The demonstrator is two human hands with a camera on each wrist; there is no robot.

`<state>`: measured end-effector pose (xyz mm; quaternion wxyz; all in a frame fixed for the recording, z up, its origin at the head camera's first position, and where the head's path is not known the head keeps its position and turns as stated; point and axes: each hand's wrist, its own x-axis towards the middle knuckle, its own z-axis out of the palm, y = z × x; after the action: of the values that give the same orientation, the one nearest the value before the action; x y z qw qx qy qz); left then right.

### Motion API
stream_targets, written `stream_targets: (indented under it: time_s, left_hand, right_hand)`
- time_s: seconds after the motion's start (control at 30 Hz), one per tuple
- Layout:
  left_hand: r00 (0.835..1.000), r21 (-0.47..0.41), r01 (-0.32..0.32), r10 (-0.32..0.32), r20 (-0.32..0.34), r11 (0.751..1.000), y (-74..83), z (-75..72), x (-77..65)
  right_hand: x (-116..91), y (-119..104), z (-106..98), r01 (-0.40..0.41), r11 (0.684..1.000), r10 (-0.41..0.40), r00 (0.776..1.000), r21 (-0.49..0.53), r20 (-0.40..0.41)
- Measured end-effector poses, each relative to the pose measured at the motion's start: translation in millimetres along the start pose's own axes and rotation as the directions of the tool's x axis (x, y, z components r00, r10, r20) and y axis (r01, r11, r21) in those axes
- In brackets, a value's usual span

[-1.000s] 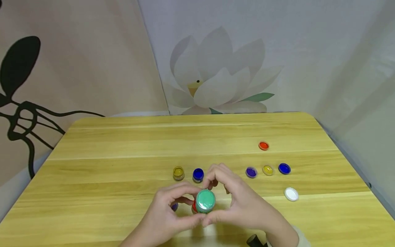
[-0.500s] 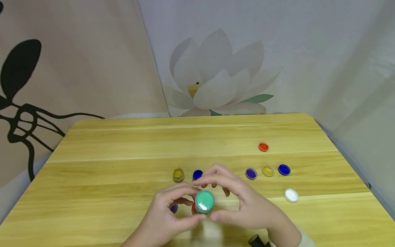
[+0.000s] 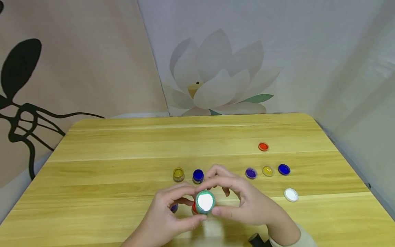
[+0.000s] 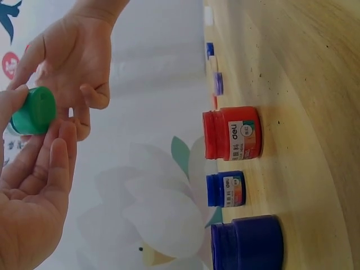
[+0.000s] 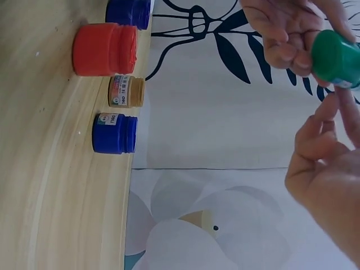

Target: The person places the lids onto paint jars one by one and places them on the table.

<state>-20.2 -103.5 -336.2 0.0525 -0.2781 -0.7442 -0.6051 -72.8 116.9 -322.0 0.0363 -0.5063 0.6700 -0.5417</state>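
Observation:
A green paint jar stands upright in the air above the table, its top bright with glare. My left hand grips its side between thumb and fingers. My right hand pinches around the top rim from the right, thumb at the near edge and index finger at the far edge. Just beneath, a red paint jar is partly hidden by the green one in the head view. A purple paint jar shows behind my left fingers. Farther back stand an open yellow paint jar and a blue one.
On the table's right side lie loose lids: red, purple, yellow, blue and white. The wooden table ends at a printed curtain. A black device sits by my right wrist.
My right fingers came off the green jar's rim half a second ago, spreading apart, and are now back against it. My left hand keeps its hold, and the jar stays nearly in place.

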Motion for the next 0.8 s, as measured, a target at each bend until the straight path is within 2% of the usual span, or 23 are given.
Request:
stream_targets:
  time_s: [0.13, 0.3, 0.37, 0.47, 0.63, 0.8]
  left_hand:
    - [0.998, 0.017, -0.056, 0.055, 0.006, 0.998, -1.7, -0.1, 0.9]
    - [0.998, 0.028, -0.058, 0.058, 0.002, 0.998, -2.0, -0.3, 0.8]
    - [0.999, 0.020, -0.035, 0.035, -0.003, 0.999, -0.9, -0.7, 1.0]
    - [0.999, 0.023, -0.053, 0.053, 0.000, 0.998, -2.2, -0.9, 1.5]
    - [1.000, 0.027, -0.025, 0.025, -0.007, 0.999, -1.2, -0.4, 0.8]
    - [0.998, 0.034, -0.061, 0.061, 0.005, 0.998, -2.8, -0.2, 0.9]
  right_hand:
    - [0.9, -0.4, 2.0, -0.046, 0.999, 0.045, 0.999, -0.022, -0.029]
    - [-0.3, -1.7, 0.5, -0.029, 1.000, 0.029, 1.000, -0.005, 0.005]
    - [-0.1, -1.4, -1.0, -0.008, 1.000, 0.008, 1.000, -0.005, 0.011]
    - [1.0, -1.1, -0.4, -0.026, 1.000, 0.026, 1.000, -0.018, -0.007]
    - [-0.7, -0.4, 0.2, -0.022, 1.000, 0.023, 1.000, -0.006, 0.006]
    - [-0.9, 1.1, 0.4, -0.027, 0.999, 0.027, 1.000, -0.022, 0.000]
